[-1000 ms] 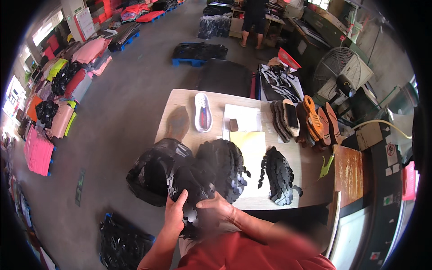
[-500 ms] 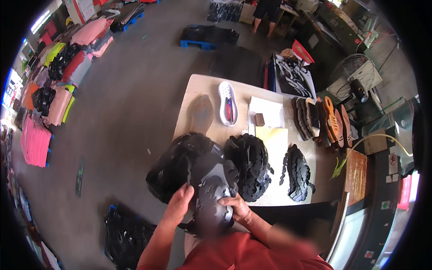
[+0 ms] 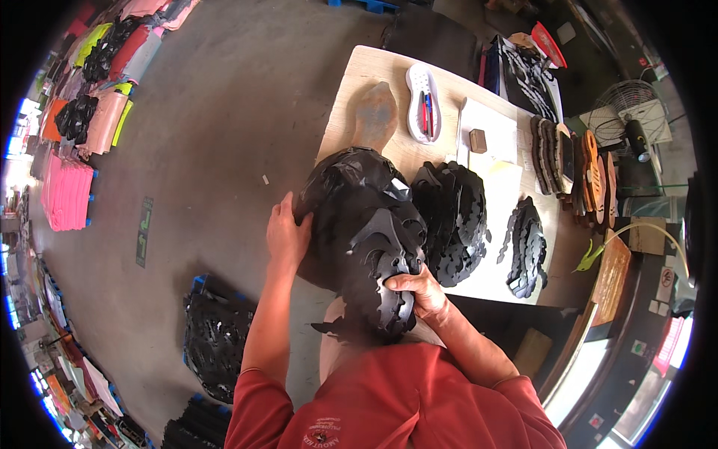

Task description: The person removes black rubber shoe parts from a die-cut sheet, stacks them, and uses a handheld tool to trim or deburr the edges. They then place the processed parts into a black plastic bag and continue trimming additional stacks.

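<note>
My right hand (image 3: pixel 420 290) is closed on a stack of black sole pieces (image 3: pixel 390 299) with scalloped edges, its thumb pressed on top. The stack is in front of my body, at the near edge of the table. Behind it bulges a black plastic bag (image 3: pixel 340 179) with more dark pieces at its mouth. My left hand (image 3: pixel 287 233) is at the bag's left side, fingers spread and holding nothing; whether the fingertips touch the bag I cannot tell. Right of the bag lies a large pile of black sole pieces (image 3: pixel 452 224), and farther right a smaller pile (image 3: pixel 527 251).
On the table (image 3: pixel 351 75) are a brown sole-shaped sheet (image 3: pixel 375 116), a white sole (image 3: pixel 419 82) with pens in it, and a small brown block (image 3: pixel 478 140). Sole samples (image 3: pixel 550 153) line the right edge. A black-wrapped bundle (image 3: pixel 217 337) sits on the floor at left.
My left hand has let go of a thin black piece and moved outward to the bag's left side, fingers spreading. My right hand keeps its grip on the stack. The view has shifted.
</note>
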{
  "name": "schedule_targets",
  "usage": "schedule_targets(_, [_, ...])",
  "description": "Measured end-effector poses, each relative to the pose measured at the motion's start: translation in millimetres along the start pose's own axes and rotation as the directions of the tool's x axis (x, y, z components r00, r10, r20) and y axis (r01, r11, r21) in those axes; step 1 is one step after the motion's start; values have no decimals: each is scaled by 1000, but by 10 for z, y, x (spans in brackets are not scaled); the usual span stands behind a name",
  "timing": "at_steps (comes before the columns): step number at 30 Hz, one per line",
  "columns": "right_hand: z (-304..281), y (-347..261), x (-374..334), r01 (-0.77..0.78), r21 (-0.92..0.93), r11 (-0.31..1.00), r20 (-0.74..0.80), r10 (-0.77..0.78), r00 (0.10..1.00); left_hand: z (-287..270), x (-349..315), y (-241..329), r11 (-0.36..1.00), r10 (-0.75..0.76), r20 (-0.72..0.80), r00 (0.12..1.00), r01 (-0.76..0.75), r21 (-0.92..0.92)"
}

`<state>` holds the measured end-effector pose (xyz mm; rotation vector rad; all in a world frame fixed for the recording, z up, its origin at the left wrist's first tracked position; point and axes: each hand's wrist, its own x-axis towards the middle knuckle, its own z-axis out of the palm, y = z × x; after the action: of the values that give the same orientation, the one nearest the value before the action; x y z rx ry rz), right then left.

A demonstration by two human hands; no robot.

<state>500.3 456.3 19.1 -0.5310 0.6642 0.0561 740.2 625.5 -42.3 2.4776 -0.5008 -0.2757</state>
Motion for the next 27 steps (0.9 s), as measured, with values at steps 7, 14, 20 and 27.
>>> schedule_targets(7, [299,5,189,-51,-149,987,68,62,996,31,292,-84,907,-56,45,997,69,-416])
schedule_targets(14, [539,-1,159,-28,-230,973,128,59,990,-230,429,-1,802,-106,203,973,205,-561])
schedule_targets(20, [450,-102,364,-32,-84,996,-50,28,998,-225,297,-44,709,-101,96,990,139,-691])
schedule_targets(27, [384,-220,391,113,-18,993,-183,-114,976,-342,189,3,596,-79,60,995,96,-797])
